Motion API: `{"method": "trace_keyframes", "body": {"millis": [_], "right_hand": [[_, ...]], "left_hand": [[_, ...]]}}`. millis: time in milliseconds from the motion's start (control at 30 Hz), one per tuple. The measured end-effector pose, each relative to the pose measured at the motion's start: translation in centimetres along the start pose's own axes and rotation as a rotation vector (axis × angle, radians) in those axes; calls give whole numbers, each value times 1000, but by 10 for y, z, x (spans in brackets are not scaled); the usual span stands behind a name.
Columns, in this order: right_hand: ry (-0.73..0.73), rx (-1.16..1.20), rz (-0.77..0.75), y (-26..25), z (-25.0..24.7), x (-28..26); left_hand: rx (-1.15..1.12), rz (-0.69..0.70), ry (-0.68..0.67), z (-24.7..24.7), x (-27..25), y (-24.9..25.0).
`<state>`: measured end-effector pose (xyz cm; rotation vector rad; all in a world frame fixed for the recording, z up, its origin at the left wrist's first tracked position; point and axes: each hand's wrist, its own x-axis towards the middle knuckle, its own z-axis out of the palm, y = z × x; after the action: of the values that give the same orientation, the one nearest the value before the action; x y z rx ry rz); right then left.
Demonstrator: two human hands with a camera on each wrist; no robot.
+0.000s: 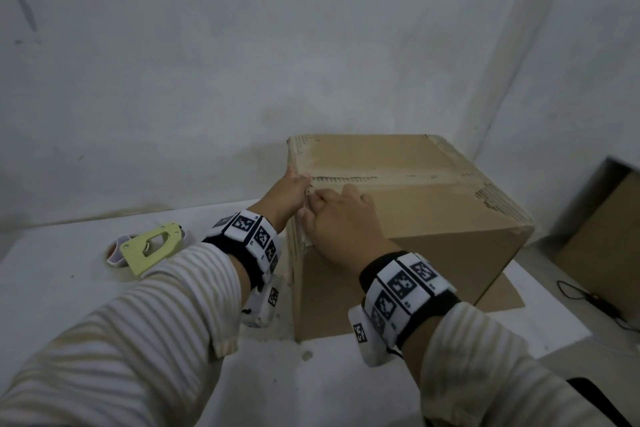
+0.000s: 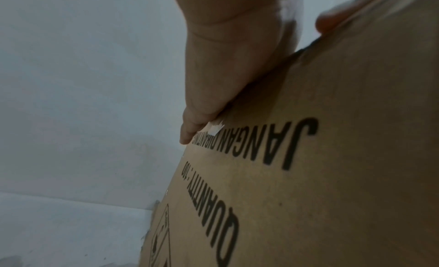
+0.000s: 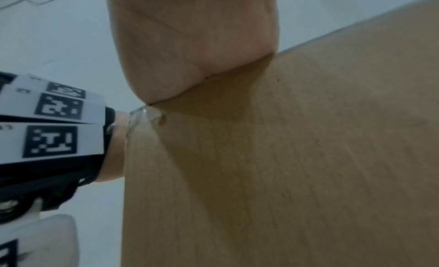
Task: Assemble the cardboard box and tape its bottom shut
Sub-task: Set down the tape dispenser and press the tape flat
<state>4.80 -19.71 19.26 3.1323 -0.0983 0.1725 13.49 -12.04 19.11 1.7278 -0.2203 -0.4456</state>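
A brown cardboard box (image 1: 415, 218) stands on the white table (image 1: 62, 288) with its closed flaps facing up and a seam across the top. My left hand (image 1: 289, 189) lies against the box's upper left side at the seam end, its thumb over the top edge. The left wrist view shows this left hand (image 2: 225, 64) pressing the printed side of the box (image 2: 332, 158) next to a small scrap of tape (image 2: 215, 128). My right hand (image 1: 341, 218) rests palm down on the top near the front left corner. Wrinkled clear tape (image 3: 140, 114) hangs over that corner.
A pale green tape dispenser (image 1: 152, 248) with a tape roll lies on the table to the left of the box. A flat cardboard sheet (image 1: 502, 298) sticks out under the box. Another cardboard box (image 1: 602, 236) and a black cable (image 1: 588, 298) are at the right. A wall stands close behind.
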Motion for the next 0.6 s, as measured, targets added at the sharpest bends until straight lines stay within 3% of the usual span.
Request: {"method": "trace_keyframes", "body": {"millis": [300, 500, 600], "right_hand": [[26, 100, -89, 31, -1, -20], [-24, 187, -162, 81, -4, -43], [-34, 209, -177, 107, -2, -52]], "left_hand": [[221, -15, 82, 12, -33, -3], [943, 8, 302, 47, -54, -2], [1132, 35, 384, 72, -67, -4]]}}
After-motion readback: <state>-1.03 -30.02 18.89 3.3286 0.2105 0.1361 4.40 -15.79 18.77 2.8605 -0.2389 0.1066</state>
